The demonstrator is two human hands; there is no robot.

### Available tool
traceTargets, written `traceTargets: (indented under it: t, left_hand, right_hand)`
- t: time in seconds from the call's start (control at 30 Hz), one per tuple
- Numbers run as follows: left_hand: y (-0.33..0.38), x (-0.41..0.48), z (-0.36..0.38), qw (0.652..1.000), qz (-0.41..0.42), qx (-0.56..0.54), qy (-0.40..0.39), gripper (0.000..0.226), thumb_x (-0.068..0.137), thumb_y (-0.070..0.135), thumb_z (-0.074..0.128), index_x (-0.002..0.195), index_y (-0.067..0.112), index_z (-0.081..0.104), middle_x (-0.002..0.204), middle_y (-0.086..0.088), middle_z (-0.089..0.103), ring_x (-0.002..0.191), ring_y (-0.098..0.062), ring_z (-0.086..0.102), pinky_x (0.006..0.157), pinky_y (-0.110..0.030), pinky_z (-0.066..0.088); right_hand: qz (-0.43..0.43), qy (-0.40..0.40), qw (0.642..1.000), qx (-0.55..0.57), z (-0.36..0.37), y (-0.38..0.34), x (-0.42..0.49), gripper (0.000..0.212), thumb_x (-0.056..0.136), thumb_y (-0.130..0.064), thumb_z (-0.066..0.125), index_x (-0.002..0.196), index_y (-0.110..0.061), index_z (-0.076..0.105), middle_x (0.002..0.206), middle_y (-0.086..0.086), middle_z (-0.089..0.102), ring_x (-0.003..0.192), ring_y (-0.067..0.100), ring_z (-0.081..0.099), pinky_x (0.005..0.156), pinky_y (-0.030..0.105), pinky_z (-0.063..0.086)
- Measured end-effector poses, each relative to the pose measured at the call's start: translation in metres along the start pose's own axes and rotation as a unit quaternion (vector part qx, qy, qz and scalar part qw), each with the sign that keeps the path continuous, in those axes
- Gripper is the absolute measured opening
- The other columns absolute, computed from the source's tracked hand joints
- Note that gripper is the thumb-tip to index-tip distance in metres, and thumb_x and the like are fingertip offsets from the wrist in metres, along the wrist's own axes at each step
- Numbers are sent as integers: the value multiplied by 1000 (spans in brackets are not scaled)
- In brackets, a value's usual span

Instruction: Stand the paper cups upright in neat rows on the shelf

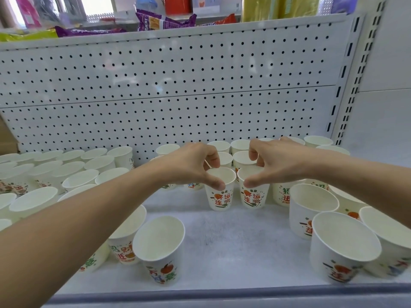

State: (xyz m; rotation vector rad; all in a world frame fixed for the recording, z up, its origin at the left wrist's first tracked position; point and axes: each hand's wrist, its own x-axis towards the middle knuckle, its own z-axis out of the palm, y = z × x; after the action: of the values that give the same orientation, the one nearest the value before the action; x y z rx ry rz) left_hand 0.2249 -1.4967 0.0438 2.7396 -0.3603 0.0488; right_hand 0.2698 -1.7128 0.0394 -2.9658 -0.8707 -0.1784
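Many white paper cups with orange and green print stand upright on the white shelf (222, 236). My left hand (191, 163) pinches the rim of one upright cup (220, 194) near the shelf's middle. My right hand (278, 161) pinches the rim of the cup beside it (253, 196). Both cups rest on the shelf, almost touching each other. Rows of cups (66, 170) fill the left side. More cups (240, 152) stand behind my hands. A few larger-looking cups (342, 247) sit at the front right, and one cup (160, 250) stands front centre.
A white pegboard back panel (178, 90) rises behind the cups. A slotted upright post (353, 74) bounds the shelf on the right. Snack bags (160, 21) lie on the shelf above. The shelf's front lip (222, 296) runs along the bottom.
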Motion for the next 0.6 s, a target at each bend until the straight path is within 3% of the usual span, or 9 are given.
traceTargets:
  t: [0.4, 0.6]
  left_hand:
    - [0, 7, 2, 1000, 10, -10, -2, 50, 63, 43, 87, 103, 27, 62, 99, 15, 66, 93, -3, 63, 89, -32, 53]
    - [5, -1, -6, 1000, 0, -4, 6, 55, 67, 50, 82, 113, 26, 63, 106, 15, 64, 102, -3, 60, 93, -32, 51]
  right_hand:
    - [12, -14, 1000, 14, 1, 3, 2, 64, 63, -73, 63, 106, -30, 42, 103, -8, 59, 96, 19, 50, 84, 37, 46]
    - [-7, 34, 999, -24, -8, -2, -5, 57, 75, -72, 54, 109, -27, 47, 103, -8, 59, 92, 16, 52, 77, 31, 32]
